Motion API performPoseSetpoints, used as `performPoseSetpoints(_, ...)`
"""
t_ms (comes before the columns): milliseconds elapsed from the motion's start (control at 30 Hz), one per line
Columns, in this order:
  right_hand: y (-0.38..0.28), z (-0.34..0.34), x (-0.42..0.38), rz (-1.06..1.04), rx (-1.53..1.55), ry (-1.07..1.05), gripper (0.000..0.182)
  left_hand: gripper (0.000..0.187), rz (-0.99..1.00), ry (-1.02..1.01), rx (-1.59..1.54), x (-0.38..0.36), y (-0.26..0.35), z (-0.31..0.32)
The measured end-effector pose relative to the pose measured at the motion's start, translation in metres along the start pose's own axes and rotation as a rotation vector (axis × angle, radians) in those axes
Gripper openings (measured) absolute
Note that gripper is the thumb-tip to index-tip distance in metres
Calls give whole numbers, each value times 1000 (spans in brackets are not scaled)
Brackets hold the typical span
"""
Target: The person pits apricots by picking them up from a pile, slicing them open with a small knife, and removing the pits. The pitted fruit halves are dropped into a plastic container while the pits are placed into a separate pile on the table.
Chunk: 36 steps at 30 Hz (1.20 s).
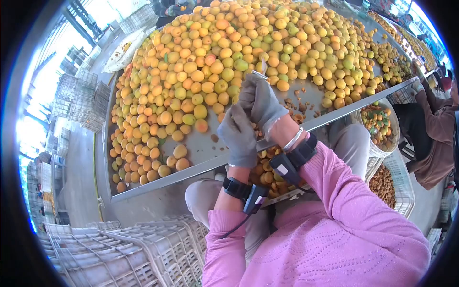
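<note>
Both my hands wear grey gloves and meet over the near edge of a metal table [201, 148]. My right hand [266, 101] is closed around what looks like a small knife [263, 67], its thin blade pointing up and away. Just below and to the left, my left hand [237, 137] has its fingers pinched together against the right one; whatever lies in them is hidden. A large heap of yellow-orange apricots [201, 62] covers the table beyond. Beneath my hands, between my knees, a container of apricot halves [271, 178] is partly covered by my wrists.
White plastic crates [129, 253] stand at my lower left, with more stacked crates [76, 95] farther left. To the right are a bucket of apricots [377, 126] and a crate of brown pits [382, 186]. A co-worker [432, 129] sits at the far right.
</note>
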State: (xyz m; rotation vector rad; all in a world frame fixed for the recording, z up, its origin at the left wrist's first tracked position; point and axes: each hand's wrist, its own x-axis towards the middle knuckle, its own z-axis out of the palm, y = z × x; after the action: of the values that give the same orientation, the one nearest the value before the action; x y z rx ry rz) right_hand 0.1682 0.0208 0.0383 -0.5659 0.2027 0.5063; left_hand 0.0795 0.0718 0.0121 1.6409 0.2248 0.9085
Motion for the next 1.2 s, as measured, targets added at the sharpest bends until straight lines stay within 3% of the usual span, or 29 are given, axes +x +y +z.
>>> performPoseSetpoints(67,1,2,2,28,18,-39,33,36,-59,5,-70,4,-14,2)
performPoseSetpoints(133,-1,11,-3,-164,-111,41,31,33,-129,2,-132,8,-26,1)
performPoseSetpoints(200,-16,11,-3,-208,-133,90,30,23,-464,-151,-397,12,-35,-2)
performPoseSetpoints(233,-25,9,-1,-250,-165,128,28,23,-465,-160,-394,14,-26,-7)
performPoseSetpoints(300,-41,-7,-2,-296,-184,144,27,24,-558,-391,-429,12,-9,-19)
performPoseSetpoints(400,-58,-39,-15,-345,-266,59,23,19,-524,-364,-333,15,-27,-17)
performPoseSetpoints(500,-77,-53,-49,-376,-345,122,23,14,-538,-296,-248,18,-54,-13)
performPoseSetpoints(600,-93,-74,-79,-413,-327,113,23,18,-467,-96,-217,21,-87,-12)
performPoseSetpoints(667,-103,-97,-91,-524,-384,-34,21,18,-546,-124,-152,24,-77,-15)
performPoseSetpoints(700,-107,-101,-102,-536,-361,-7,21,19,-623,-119,-89,23,-73,-17)
performPoseSetpoints(767,-115,-100,-123,-468,-263,46,21,18,-595,-174,-94,17,-64,-21)
performPoseSetpoints(833,-120,-112,-132,-493,-192,58,23,35,-257,-227,134,5,-30,-20)
performPoseSetpoints(867,-122,-116,-136,-522,-194,116,24,27,-310,-141,16,-7,-10,-13)
performPoseSetpoints(1000,-137,-138,-156,-561,-210,244,27,19,-238,-406,36,-65,10,-12)
performPoseSetpoints(1067,-143,-145,-164,-541,-203,273,28,21,-258,-827,220,-96,-8,-14)
performPoseSetpoints(1100,-145,-149,-165,-575,-224,250,28,21,-253,-833,234,-105,-9,-10)
performPoseSetpoints(1167,-148,-157,-167,-606,-232,234,28,29,-679,-932,46,-120,-14,-1)
performPoseSetpoints(1200,-149,-161,-167,-627,-221,221,29,29,-686,-941,58,-119,-18,-2)
